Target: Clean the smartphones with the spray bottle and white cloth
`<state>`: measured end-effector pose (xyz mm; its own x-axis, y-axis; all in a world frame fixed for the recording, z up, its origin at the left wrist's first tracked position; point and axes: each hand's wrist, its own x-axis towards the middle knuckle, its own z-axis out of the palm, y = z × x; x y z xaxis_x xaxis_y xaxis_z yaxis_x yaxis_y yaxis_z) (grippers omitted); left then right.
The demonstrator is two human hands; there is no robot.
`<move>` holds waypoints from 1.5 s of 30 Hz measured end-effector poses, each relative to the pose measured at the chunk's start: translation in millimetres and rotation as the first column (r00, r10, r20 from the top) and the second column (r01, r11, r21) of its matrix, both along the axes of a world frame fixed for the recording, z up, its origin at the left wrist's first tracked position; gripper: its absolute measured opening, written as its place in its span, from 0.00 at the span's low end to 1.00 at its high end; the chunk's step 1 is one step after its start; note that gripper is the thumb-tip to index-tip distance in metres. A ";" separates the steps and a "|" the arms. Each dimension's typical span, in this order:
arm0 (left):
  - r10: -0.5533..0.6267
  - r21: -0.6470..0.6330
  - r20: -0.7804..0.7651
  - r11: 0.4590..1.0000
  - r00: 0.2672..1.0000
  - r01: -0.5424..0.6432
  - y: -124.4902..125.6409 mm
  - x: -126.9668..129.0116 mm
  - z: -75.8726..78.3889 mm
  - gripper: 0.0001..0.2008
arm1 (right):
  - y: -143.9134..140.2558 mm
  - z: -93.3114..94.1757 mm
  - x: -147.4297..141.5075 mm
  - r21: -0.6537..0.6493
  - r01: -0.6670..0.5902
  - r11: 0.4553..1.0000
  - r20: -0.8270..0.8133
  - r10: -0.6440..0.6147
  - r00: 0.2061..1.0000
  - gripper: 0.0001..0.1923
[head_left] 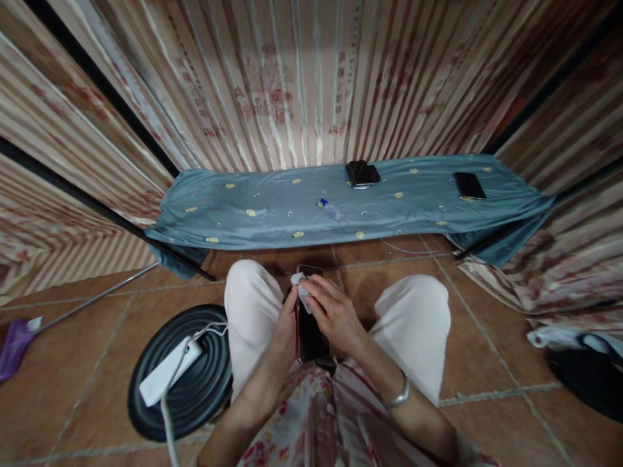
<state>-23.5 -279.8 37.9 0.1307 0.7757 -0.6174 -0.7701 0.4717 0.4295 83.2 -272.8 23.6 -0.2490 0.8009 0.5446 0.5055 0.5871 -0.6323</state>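
Between my knees a smartphone lies with its dark screen facing up. My left hand grips it along its left edge, thumb near the upper part. A crumpled pale cloth is pinched in the fingers of my right hand and pressed against the upper screen. Part of the phone is covered by the cloth and that hand. Ahead, on the shelf, sits a small clear bottle with a blue cap.
A low shelf draped in blue-green cloth runs in front of me. It carries stacked dark phones and another dark device. A white power strip rests on a round black base to the left. Striped curtains surround the shelf.
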 end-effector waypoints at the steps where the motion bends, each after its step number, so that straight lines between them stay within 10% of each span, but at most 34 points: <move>1: -0.019 -0.017 0.006 1.000 1.000 0.019 3.0 -1.9 -0.3 0.15 | -2.9 -0.5 -1.7 -0.004 -0.004 1.000 0.000 0.004 1.000 0.17; 22: 0.034 0.071 0.070 0.997 0.997 -0.039 40.8 -25.3 12.7 0.29 | -43.0 19.9 -15.3 -0.011 -0.198 0.980 0.043 0.198 0.979 0.14; 34: 0.141 0.187 0.039 0.972 0.989 -0.146 29.3 -28.9 22.9 0.25 | -40.3 3.1 0.6 0.005 -0.073 0.997 -0.029 0.073 0.997 0.16; 45: -0.017 0.157 0.079 0.988 0.997 0.005 21.7 -23.0 20.3 0.30 | -26.5 3.9 7.5 0.038 0.010 0.999 -0.053 -0.008 0.999 0.15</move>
<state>-46.5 -258.1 58.2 0.1840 0.8599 -0.4761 -0.8001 0.4124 0.4357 90.7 -299.3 27.5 -0.2122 0.7812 0.5871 0.4777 0.6071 -0.6351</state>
